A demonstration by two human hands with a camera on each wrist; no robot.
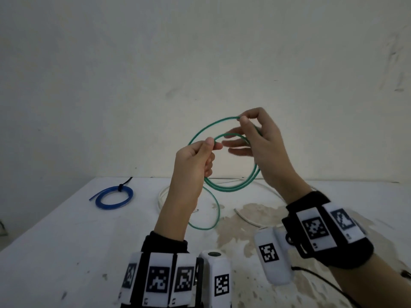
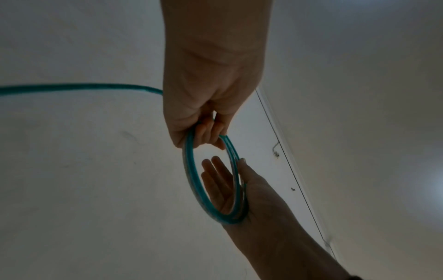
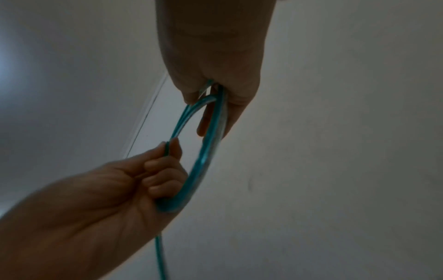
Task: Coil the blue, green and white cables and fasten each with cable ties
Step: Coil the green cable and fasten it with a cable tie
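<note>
Both your hands, left point(image 1: 195, 156) and right point(image 1: 260, 138), pinched the half-coiled thin green cable point(image 1: 231, 188). Blue plastic cable coil point(image 1: 114, 196) lay tied; white cable point(image 1: 246, 218) remained loose on the table point(image 1: 66, 241).

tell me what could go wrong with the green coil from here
1. Each hand, left hand and right hand, only pinches the green cable; a slack grip could let the untied loops spring apart.
2. Its loose tail trails on the table near the white cable and might snag it.
</note>
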